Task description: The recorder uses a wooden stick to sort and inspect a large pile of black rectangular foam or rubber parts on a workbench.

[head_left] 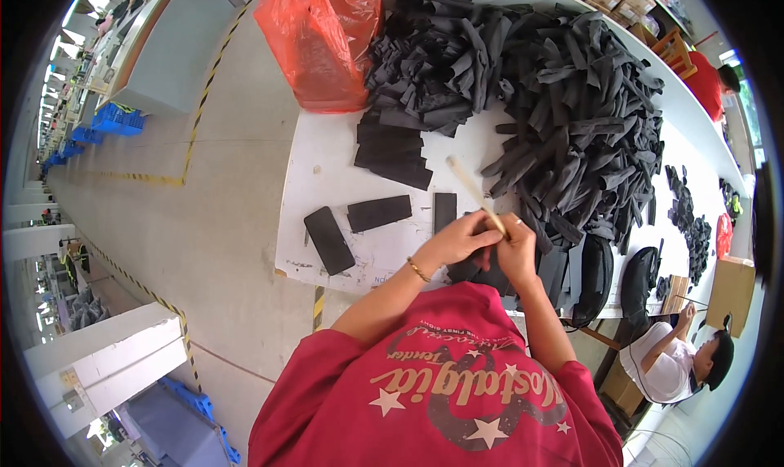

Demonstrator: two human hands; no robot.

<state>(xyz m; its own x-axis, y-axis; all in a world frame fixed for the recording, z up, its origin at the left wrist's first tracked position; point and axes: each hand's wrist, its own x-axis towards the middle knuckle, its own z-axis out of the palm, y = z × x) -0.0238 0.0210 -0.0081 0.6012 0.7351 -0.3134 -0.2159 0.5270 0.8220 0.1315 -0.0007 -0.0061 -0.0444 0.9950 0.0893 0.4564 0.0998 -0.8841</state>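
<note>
A thin pale stick (477,194) slants up and left over the white table, its near end between my two hands. My right hand (518,245) has its fingers closed about that end. My left hand (465,240) meets it there with curled fingers; what they pinch is hidden. Under and beside the hands lie dark pieces, partly covered by my wrists. A small black strip (445,212) rests just beyond my left hand. Further left are a flat black rectangular piece (379,213) and a thicker black one (329,240).
A big heap of black fabric strips (588,116) covers the table's right side; another pile (441,59) and a neat row (393,154) lie left of it. A red plastic bag (318,42) stands at the far left corner. A co-worker in white (665,361) sits at right.
</note>
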